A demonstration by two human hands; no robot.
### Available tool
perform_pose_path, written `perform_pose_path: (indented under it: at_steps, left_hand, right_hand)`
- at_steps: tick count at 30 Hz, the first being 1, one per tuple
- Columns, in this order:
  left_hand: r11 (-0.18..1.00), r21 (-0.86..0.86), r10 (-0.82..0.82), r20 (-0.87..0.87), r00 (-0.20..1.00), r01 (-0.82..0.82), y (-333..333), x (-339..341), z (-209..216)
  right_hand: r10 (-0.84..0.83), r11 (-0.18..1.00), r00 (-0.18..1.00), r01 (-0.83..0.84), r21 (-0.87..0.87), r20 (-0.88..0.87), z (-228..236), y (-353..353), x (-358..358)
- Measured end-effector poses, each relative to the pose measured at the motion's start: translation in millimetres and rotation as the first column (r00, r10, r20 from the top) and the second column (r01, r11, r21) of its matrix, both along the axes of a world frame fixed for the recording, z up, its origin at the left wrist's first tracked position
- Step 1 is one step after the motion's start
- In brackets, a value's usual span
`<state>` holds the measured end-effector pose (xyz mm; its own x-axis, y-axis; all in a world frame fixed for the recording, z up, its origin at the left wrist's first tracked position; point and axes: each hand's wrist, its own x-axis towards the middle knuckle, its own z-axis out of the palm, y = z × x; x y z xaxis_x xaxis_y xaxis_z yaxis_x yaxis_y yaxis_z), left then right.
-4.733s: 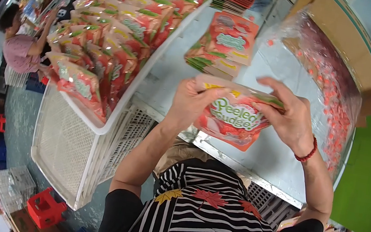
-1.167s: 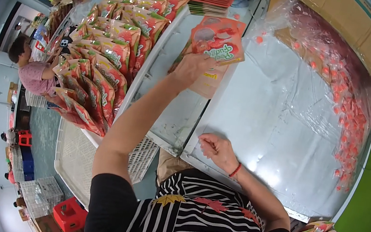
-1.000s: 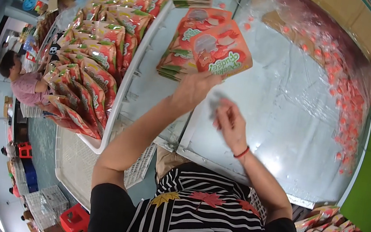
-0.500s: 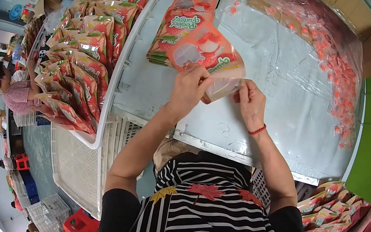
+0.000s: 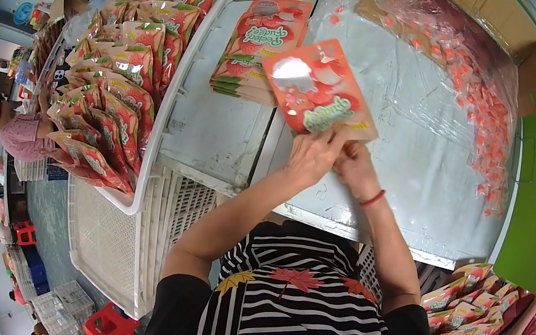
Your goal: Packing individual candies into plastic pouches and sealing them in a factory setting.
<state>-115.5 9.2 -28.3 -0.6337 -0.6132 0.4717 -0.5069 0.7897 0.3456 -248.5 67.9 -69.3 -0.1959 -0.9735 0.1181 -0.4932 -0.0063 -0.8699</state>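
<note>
A red-and-peach candy pouch (image 5: pixel 315 81) with a clear window is held tilted over the table, its near edge toward me. My left hand (image 5: pixel 313 159) is closed on that edge, fingers over the printed face. Right beside it, my right hand (image 5: pixel 356 170) pinches the edge near the right corner; its fingertips are partly hidden behind the left hand. A stack of flat matching pouches (image 5: pixel 253 44) lies just beyond, to the left.
A white crate (image 5: pixel 161 131) packed with filled pouches (image 5: pixel 113 92) stands at the left. Small wrapped red candies (image 5: pixel 489 124) lie along the table's right side on clear plastic (image 5: pixel 434 74). More pouches (image 5: pixel 465 308) sit low right, near another person's arm (image 5: pixel 521 330).
The pouch has turned and come flatter, its near edge now drawn together. My left hand has moved right and nearer, up against my right hand, which has shifted slightly nearer too.
</note>
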Motion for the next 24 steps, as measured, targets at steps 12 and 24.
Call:
perform_pose_path:
  at_steps: [12, 24]
  left_hand:
    - [0.989, -0.004, -0.144, -0.132, 0.981, 0.145, 34, -25, 18]
    - [0.895, 0.134, -0.444, 0.201, 0.873, 0.425, -10, -1, 52]
  right_hand:
    - [-0.021, 0.952, -0.369, -0.291, -0.094, 0.929, 5, -7, -28]
    - [-0.120, 0.845, -0.150, -0.534, 0.021, 0.981, 44, -1, -20]
